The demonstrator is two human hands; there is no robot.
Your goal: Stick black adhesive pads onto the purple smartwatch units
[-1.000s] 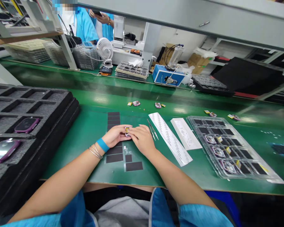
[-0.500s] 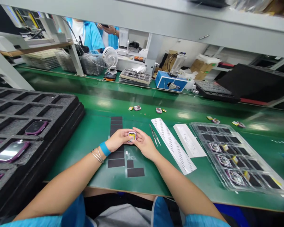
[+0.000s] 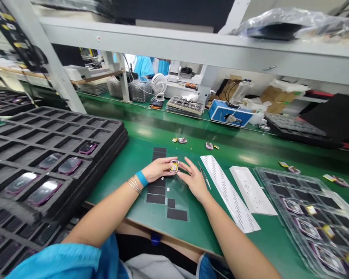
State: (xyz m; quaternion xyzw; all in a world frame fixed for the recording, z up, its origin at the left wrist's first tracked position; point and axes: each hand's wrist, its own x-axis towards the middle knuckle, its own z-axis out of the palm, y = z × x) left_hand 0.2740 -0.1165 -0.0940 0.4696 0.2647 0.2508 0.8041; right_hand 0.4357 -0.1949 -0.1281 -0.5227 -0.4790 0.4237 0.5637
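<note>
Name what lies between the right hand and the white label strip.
In the head view, steel tweezers lie between the right hand and the white label strip.

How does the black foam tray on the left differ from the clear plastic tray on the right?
The black foam tray is matte and opaque, while the clear plastic tray is glossy and see-through. The foam tray looks thick and deep-pocketed, the clear tray thin. Glossy purple-rimmed pieces lie bare in the foam, while the clear tray's pieces carry yellow tags. Both have grids of rectangular pockets.
</note>
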